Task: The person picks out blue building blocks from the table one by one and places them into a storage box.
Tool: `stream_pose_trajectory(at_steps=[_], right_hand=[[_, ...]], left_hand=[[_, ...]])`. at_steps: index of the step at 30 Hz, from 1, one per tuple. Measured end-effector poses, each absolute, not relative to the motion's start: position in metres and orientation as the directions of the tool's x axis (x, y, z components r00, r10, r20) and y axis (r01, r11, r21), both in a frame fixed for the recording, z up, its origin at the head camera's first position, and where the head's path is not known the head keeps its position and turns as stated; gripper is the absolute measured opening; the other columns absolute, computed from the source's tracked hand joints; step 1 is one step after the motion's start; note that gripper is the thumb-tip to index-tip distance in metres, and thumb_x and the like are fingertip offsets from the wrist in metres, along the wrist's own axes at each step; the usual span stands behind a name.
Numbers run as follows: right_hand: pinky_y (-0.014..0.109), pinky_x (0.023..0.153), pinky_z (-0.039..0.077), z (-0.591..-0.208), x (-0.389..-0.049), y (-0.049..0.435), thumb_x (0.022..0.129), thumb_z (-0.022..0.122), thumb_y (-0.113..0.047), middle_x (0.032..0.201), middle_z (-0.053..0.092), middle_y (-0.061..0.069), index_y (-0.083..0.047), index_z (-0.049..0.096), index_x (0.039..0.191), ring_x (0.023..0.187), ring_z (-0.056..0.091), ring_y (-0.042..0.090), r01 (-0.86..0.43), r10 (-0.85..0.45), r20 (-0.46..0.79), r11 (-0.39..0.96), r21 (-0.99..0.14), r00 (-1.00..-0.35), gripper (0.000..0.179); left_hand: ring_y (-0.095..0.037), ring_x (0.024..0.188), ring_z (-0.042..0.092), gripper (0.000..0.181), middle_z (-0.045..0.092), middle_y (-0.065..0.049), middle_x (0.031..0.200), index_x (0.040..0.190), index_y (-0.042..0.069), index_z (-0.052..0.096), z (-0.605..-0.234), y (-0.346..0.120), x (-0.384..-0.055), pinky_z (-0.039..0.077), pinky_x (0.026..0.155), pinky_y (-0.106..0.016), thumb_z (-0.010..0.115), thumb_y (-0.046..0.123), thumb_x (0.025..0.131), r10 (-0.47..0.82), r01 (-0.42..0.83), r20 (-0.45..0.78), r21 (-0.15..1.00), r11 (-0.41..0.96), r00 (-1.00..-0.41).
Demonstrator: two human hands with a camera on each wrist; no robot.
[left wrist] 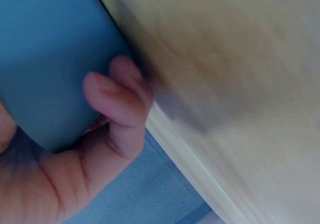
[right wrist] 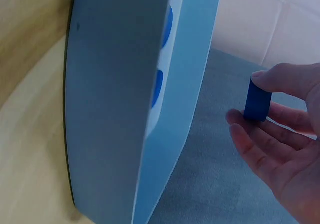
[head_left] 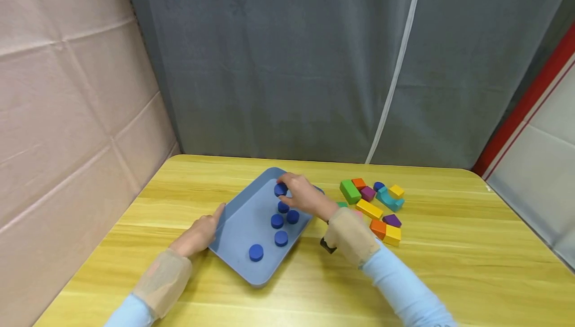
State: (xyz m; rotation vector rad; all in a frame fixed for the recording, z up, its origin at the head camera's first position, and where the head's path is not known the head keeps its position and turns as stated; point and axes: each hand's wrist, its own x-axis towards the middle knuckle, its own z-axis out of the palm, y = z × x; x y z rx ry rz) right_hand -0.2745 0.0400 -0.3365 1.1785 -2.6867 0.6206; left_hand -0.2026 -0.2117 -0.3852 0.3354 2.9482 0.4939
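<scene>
A blue-grey tray (head_left: 242, 217) stands at an angle on the table, with several dark blue round blocks (head_left: 256, 252) inside it. My left hand (head_left: 199, 234) grips the tray's left side, thumb at the rim; in the left wrist view its fingers (left wrist: 117, 101) curl against the tray's outside. Over the far part of the tray, my right hand (head_left: 305, 197) pinches one blue round block (right wrist: 258, 102) between thumb and fingers. The right wrist view shows that block held higher than the tray wall (right wrist: 115, 104), which hides most of the other blocks.
Right of the tray lies a loose group of coloured blocks: a green block (head_left: 350, 191), a yellow bar (head_left: 369, 209), a turquoise arch (head_left: 390, 199), a purple block (head_left: 392, 220) and several others. A grey curtain (head_left: 278, 67) hangs behind the wooden table (head_left: 449, 247).
</scene>
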Motion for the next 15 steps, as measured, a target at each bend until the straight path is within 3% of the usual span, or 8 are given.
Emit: stream_pose_trajectory(at_steps=[15], right_hand=[[0.026, 0.078, 0.049, -0.347, -0.267, 0.016, 0.080, 0.063, -0.010, 0.102, 0.058, 0.011, 0.003, 0.055, 0.108, 0.089, 0.056, 0.018, -0.753, -0.724, 0.216, 0.601, -0.268, -0.655, 0.033]], left_hand=[[-0.032, 0.091, 0.053, 0.073, 0.054, -0.030, 0.099, 0.137, -0.008, 0.016, -0.384, -0.211, -0.202, 0.042, 0.083, -0.050, 0.048, -0.015, 0.072, 0.221, 0.170, -0.115, 0.344, 0.924, -0.969]])
